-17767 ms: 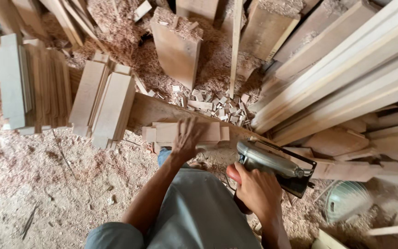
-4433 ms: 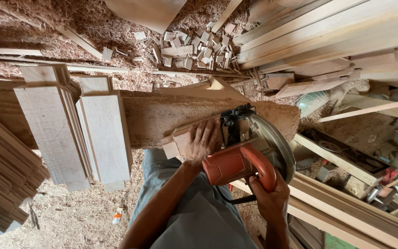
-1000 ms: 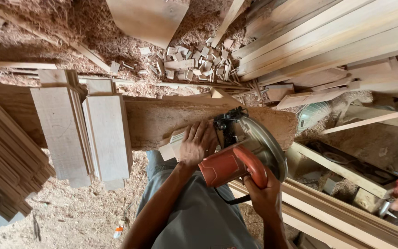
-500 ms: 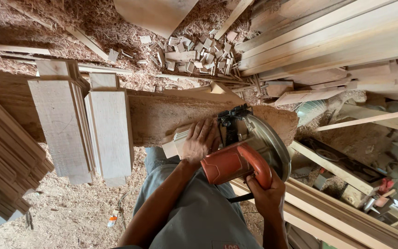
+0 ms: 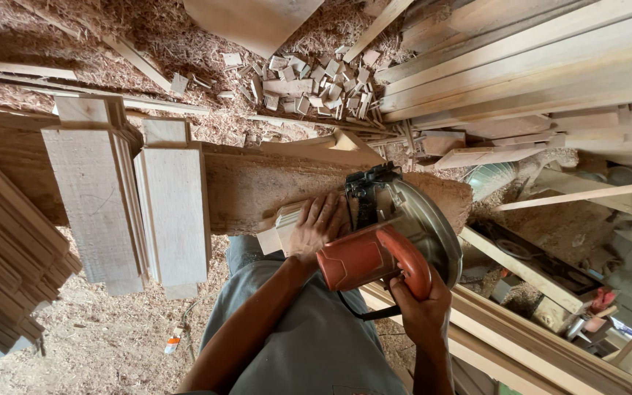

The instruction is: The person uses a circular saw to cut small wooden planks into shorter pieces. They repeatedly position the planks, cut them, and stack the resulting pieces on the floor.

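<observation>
Hands at circular saw on sawdust-covered bench.

Right hand (image 5: 422, 307) clenched around the orange handle of the circular saw (image 5: 393, 234); left hand (image 5: 320, 223) pressed flat, fingers spread, on a small bundle of pale wood strips (image 5: 279, 227) just left of the saw. Saw and strips rest on a long bench plank (image 5: 257, 186). Left of the saw, two pale boards (image 5: 133, 205) lie across the plank. Beyond the saw, small offcut blocks (image 5: 309, 80) sit in sawdust; long timber lengths (image 5: 535, 66) are stacked to its upper right.
</observation>
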